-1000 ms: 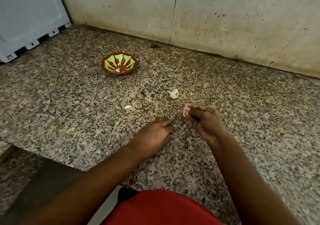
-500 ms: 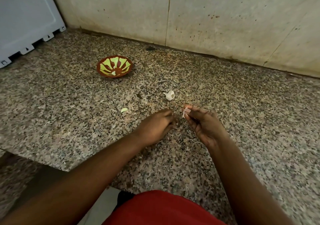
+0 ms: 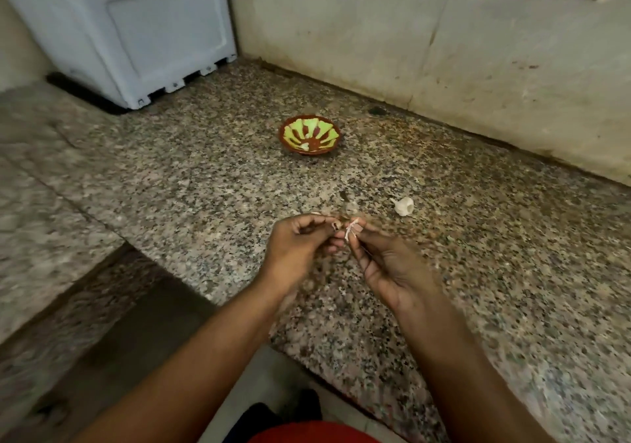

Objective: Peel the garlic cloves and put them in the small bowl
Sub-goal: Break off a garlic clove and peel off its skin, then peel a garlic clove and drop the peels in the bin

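Head view | both hands meeting above the granite counter (image 3: pixel 478 272) | right hand (image 3: pixel 389 265) pinching a garlic clove (image 3: pixel 351 230), papery skin sticking up | left hand (image 3: pixel 300 241) curling at it, grip blurred, probably picking skin | small bowl (image 3: pixel 310 134) sitting well beyond | better peeling from the tip, keeping the clove pinched firmly

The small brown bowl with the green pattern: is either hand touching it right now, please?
No: the small brown bowl with the green pattern sits alone, well beyond the left hand and right hand.

Speckled granite counter (image 3: pixel 170 176), stained wall (image 3: pixel 495 77)
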